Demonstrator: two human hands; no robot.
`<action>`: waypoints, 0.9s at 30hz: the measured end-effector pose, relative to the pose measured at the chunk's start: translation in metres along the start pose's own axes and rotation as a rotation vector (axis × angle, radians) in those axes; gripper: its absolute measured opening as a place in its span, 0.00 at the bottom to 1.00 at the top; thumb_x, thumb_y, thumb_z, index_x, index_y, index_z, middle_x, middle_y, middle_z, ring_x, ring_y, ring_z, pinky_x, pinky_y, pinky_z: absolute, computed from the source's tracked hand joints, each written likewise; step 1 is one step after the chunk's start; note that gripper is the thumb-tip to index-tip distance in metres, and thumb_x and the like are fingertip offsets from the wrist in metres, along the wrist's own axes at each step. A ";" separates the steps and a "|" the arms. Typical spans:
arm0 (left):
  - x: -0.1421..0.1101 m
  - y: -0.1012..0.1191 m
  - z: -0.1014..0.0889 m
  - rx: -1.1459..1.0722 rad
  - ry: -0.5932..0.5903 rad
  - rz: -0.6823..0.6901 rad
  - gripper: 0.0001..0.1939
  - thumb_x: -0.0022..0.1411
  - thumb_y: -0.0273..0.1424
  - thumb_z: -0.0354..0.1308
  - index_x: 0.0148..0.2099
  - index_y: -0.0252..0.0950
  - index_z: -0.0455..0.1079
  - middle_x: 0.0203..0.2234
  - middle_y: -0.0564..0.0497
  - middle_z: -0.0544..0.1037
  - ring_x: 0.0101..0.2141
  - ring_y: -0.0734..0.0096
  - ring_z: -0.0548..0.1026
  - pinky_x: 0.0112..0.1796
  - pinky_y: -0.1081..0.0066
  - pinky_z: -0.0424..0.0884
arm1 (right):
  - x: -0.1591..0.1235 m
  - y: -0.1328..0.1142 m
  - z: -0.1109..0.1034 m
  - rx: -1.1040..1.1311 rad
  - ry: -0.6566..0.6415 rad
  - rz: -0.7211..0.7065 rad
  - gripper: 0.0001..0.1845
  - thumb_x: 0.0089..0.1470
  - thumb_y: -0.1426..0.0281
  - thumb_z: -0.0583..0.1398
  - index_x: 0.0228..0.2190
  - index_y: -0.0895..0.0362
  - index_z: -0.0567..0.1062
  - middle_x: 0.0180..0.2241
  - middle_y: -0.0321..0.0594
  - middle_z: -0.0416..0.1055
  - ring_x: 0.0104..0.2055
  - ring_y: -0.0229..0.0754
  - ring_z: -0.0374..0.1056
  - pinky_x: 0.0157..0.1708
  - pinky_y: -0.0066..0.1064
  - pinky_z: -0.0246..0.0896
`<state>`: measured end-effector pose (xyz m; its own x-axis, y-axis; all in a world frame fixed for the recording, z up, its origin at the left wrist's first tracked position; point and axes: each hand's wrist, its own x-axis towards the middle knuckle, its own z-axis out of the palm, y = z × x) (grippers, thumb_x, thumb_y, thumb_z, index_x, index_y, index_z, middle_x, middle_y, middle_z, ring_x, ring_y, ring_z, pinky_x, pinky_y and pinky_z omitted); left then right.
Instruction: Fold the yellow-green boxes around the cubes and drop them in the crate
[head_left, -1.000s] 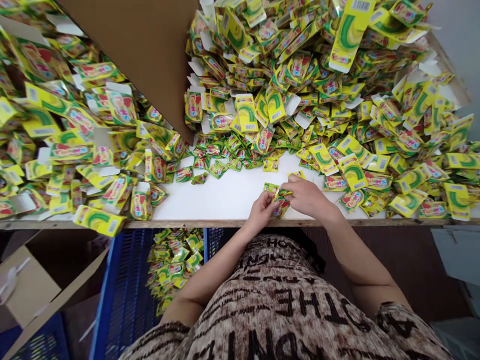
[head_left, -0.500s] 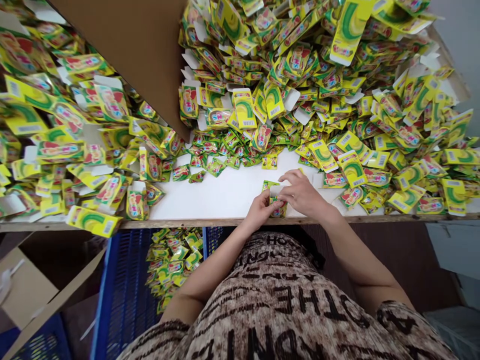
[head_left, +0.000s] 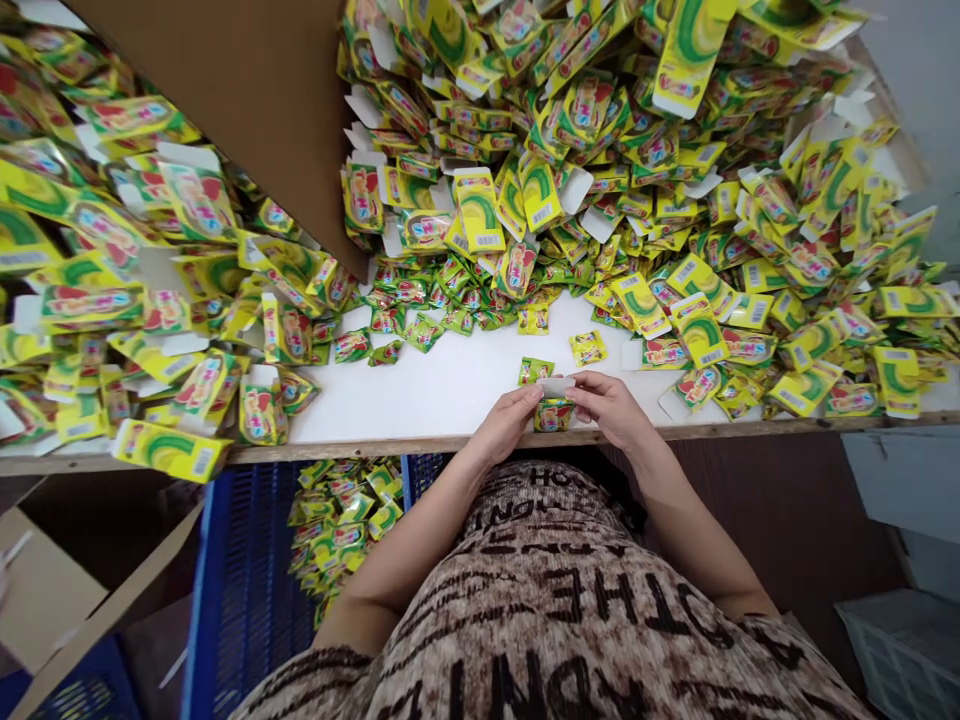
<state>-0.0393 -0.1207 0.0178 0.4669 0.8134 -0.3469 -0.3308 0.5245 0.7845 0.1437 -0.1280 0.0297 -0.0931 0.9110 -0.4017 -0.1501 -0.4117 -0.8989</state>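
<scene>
Between my two hands, close to the table's front edge, is a small yellow-green carton point(head_left: 553, 415) with a white flap point(head_left: 556, 386) at its top. My left hand point(head_left: 508, 424) pinches the carton's left side near the flap. On the opposite side, the fingers of my right hand point(head_left: 613, 405) close on its right upper edge. Just beyond the carton a green sachet point(head_left: 535, 371) lies on the white tabletop point(head_left: 427, 395). A yellow sachet point(head_left: 587, 347) rests a little farther right. What the carton holds inside is hidden.
Flat cartons with open flaps heap up at the back point(head_left: 585, 120), and more cartons point(head_left: 750, 330) spread right. Left of a brown cardboard panel point(head_left: 247, 110) lies another carton pile point(head_left: 150, 300). Loose green sachets point(head_left: 424, 332) sit mid-table. Below, a blue crate point(head_left: 201, 600) holds filled packets point(head_left: 345, 530).
My right hand has come down and left to grip the carton's right side. A yellow sachet now lies on the table where that hand was. The view has shifted slightly.
</scene>
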 end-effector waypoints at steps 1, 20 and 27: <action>0.001 0.002 0.000 -0.016 0.011 -0.032 0.22 0.57 0.44 0.67 0.49 0.35 0.79 0.47 0.43 0.82 0.49 0.57 0.78 0.53 0.60 0.71 | 0.001 -0.001 0.002 -0.021 -0.025 0.001 0.16 0.43 0.60 0.70 0.34 0.55 0.81 0.28 0.35 0.74 0.21 0.31 0.57 0.17 0.25 0.52; 0.013 0.002 -0.004 0.496 0.258 0.426 0.11 0.57 0.39 0.68 0.38 0.37 0.81 0.35 0.46 0.84 0.36 0.66 0.80 0.43 0.64 0.77 | 0.007 0.000 -0.007 -0.138 0.110 -0.211 0.14 0.44 0.60 0.72 0.34 0.52 0.85 0.31 0.39 0.79 0.25 0.35 0.69 0.26 0.31 0.70; 0.008 0.007 -0.016 0.638 0.067 0.583 0.08 0.57 0.35 0.69 0.40 0.39 0.82 0.38 0.44 0.84 0.42 0.62 0.81 0.47 0.60 0.77 | 0.002 0.000 -0.010 -0.297 0.042 -0.363 0.15 0.43 0.60 0.73 0.33 0.53 0.83 0.34 0.39 0.76 0.35 0.41 0.72 0.32 0.32 0.72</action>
<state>-0.0511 -0.1067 0.0120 0.3098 0.9323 0.1865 0.0308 -0.2059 0.9781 0.1537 -0.1257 0.0272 -0.0456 0.9975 -0.0536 0.1231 -0.0476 -0.9913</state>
